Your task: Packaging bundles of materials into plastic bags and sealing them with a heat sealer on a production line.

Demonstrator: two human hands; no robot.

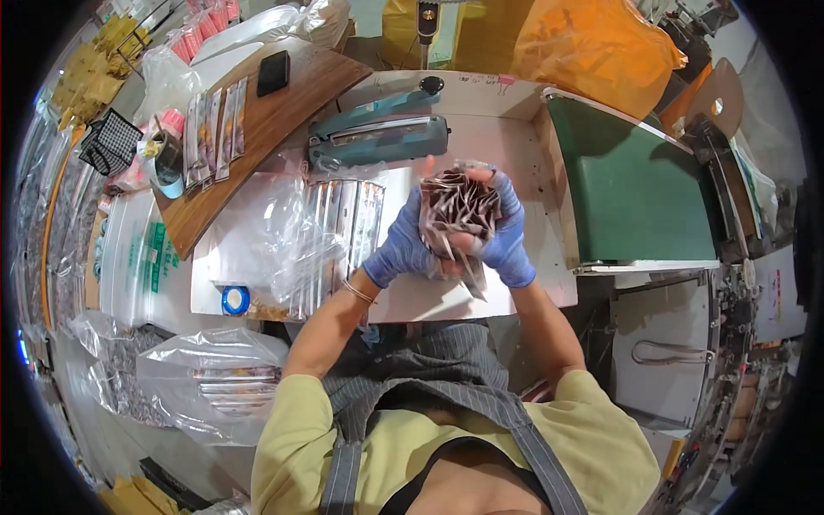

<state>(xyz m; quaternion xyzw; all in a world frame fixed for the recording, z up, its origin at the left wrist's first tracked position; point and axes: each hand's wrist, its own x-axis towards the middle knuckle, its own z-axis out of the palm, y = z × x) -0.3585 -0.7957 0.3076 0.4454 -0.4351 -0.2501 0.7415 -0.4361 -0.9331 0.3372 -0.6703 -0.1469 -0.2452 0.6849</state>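
Observation:
Both my hands wear blue knit gloves with bare fingertips. My left hand (pixel 402 242) and my right hand (pixel 508 236) are wrapped round a thick bundle of narrow packets (pixel 461 204), seen end-on with crinkled brownish edges. One or two packets stick out at the bundle's lower end. The bundle is above the white worktable (pixel 515 296). Left of my left hand lies a row of long slim packets (pixel 348 215), partly under clear plastic bags (pixel 266 219). Beyond my hands stands a teal heat sealer (pixel 378 142).
A brown board (pixel 300 99) at the left carries more slim packets (pixel 215 133) and a black phone (pixel 274 72). A blue tape roll (pixel 235 299) sits at the table's front left. To the right is a green conveyor belt (pixel 639 184); a clear bag (pixel 215 386) holds packets, lower left.

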